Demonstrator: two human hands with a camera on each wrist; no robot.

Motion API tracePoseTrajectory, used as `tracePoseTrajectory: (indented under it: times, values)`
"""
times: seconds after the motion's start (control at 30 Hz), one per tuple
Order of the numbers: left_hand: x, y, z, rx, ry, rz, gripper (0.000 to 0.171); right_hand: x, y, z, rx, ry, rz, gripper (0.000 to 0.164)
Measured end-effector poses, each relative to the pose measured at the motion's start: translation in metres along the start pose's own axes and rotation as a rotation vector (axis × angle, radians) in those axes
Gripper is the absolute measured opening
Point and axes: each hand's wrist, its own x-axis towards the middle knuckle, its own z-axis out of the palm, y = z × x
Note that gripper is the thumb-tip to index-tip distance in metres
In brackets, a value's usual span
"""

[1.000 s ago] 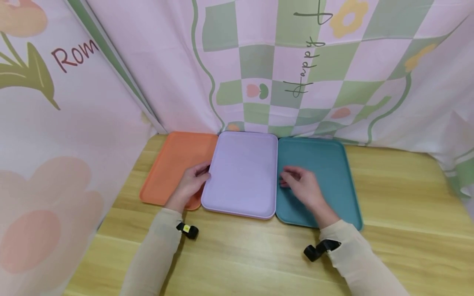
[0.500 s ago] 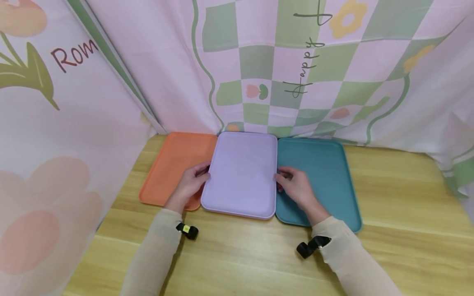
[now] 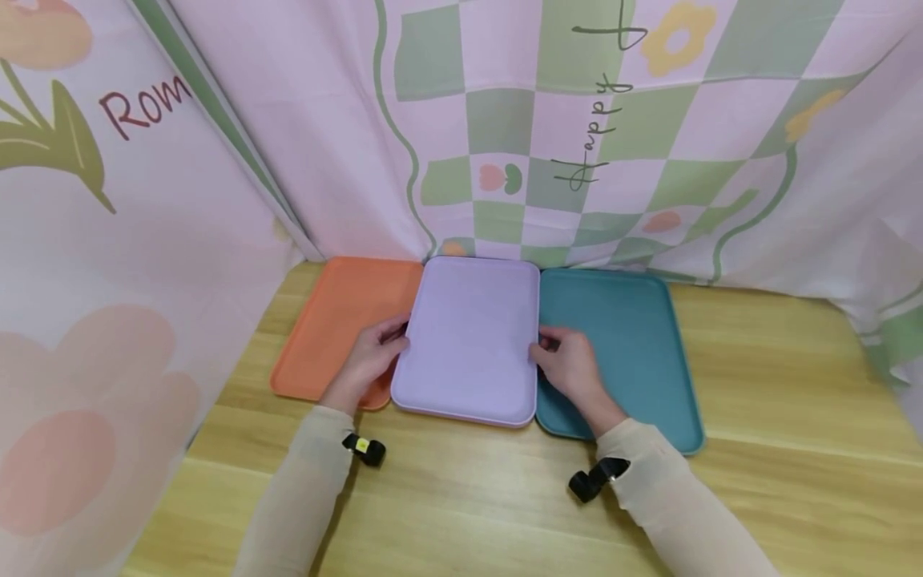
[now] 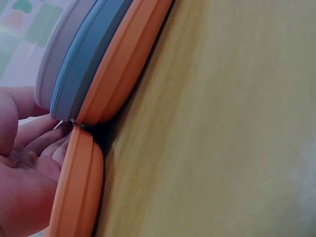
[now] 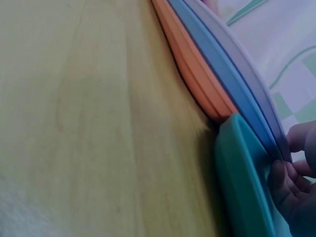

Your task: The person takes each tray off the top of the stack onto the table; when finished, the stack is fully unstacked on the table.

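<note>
A lavender tray (image 3: pixel 472 340) lies on top of a stack in the middle of the table. Both wrist views show a blue tray (image 4: pixel 90 64) below it and an orange tray (image 4: pixel 126 64) at the bottom. My left hand (image 3: pixel 370 354) grips the left edge of the lavender tray, thumb at its rim and fingers reaching in at the side of the stack. On the opposite edge my right hand (image 3: pixel 573 367) pinches the lavender rim; in the right wrist view the fingertips (image 5: pixel 279 173) sit right at the rims of the lavender and blue trays.
A second orange tray (image 3: pixel 346 308) lies against the stack on the left, under my left hand. To the right a teal tray (image 3: pixel 630 336) adjoins the stack, beneath my right hand. A patterned curtain (image 3: pixel 497 120) hangs behind the wooden table (image 3: pixel 461 497).
My right hand has moved left from over the teal tray to the lavender tray's right edge and taken hold of its rim. My left hand and the trays have stayed in place.
</note>
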Motion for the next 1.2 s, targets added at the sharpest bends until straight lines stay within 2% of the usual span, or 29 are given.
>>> tracePoseTrajectory:
  times: [0.2, 0.6, 0.83, 1.2]
  values:
    - [0.002, -0.001, 0.001, -0.003, -0.002, 0.000, 0.052, -0.002, 0.001, 0.000, -0.028, 0.059, -0.028, 0.035]
    - [0.003, -0.002, 0.000, -0.025, -0.001, 0.015, 0.051, -0.007, -0.003, -0.009, 0.141, 0.108, 0.075, 0.044]
    - [0.003, -0.005, 0.001, -0.059, -0.021, 0.045, 0.055, -0.008, 0.002, -0.007, 0.215, 0.243, 0.080, 0.038]
    - [0.001, -0.002, -0.001, -0.035, -0.032, 0.030, 0.057, -0.015, 0.015, -0.027, 0.270, 0.276, 0.082, 0.035]
